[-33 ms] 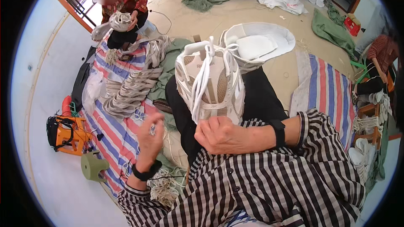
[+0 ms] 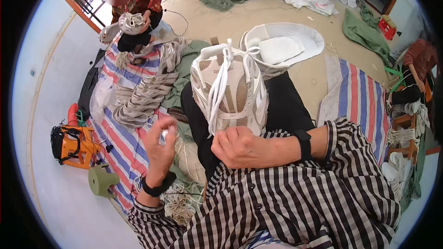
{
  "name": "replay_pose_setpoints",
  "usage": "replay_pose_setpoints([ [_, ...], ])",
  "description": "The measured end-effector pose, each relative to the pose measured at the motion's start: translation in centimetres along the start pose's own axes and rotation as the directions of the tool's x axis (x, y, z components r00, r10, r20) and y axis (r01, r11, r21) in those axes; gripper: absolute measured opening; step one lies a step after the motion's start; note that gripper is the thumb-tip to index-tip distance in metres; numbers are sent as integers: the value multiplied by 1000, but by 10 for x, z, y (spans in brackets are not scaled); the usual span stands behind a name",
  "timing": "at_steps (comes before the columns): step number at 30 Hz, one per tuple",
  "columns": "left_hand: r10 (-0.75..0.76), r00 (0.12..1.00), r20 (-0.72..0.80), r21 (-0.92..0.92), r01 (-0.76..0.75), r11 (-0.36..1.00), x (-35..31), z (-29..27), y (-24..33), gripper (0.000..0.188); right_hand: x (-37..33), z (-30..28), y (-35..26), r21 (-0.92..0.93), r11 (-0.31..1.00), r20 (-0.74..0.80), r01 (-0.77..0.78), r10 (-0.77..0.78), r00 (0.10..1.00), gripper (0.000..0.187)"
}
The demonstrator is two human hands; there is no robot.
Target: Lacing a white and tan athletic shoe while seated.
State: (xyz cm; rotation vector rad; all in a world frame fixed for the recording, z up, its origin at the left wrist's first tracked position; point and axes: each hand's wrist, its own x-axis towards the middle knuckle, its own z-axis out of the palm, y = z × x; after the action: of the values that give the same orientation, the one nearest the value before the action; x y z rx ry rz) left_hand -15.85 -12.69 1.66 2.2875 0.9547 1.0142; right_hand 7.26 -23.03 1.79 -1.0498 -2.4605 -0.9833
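Observation:
A beige and white sneaker (image 2: 237, 97) rests on my lap, its toe end toward me. Its white laces (image 2: 220, 87) are tied and hang long over the front. My right hand (image 2: 234, 147) is closed in a fist against the near end of the shoe; what its fingers grip, if anything, is hidden. Off to the left, apart from the shoe, my left hand (image 2: 159, 150) is raised with thumb and forefinger curled together in a ring. Anything pinched there is too small to make out. Just beyond the sneaker lies an unlaced shoe upper with white lining (image 2: 302, 39).
Stacked shoe uppers (image 2: 145, 94) lie on a striped sheet (image 2: 122, 143) at left. An orange stool (image 2: 80, 150) and a green stool (image 2: 102, 180) stand by the wall. A person (image 2: 138, 0) holds a shoe at the far left; another person (image 2: 420, 60) sits at right.
My left hand has risen slightly, and its thumb and forefinger have come together into a ring. My right fist and the sneaker have shifted a little to the left.

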Motion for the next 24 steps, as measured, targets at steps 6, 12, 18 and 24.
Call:
replay_pose_setpoints([
  [6,258,966,27,187,-258,948,76,43,98,22,5,4,-3,27,999,-40,-41,42,998,25],
  [12,192,979,72,98,-199,975,98,57,80,17,-2,8,2,76,994,-81,-79,85,993,25],
  [18,-33,998,59,-32,35,999,110,51,79,13,-6,10,12,235,966,-109,-106,134,985,25],
  [24,25,982,189,139,-52,989,98,53,81,13,-3,14,22,351,929,-83,-118,156,984,26],
])
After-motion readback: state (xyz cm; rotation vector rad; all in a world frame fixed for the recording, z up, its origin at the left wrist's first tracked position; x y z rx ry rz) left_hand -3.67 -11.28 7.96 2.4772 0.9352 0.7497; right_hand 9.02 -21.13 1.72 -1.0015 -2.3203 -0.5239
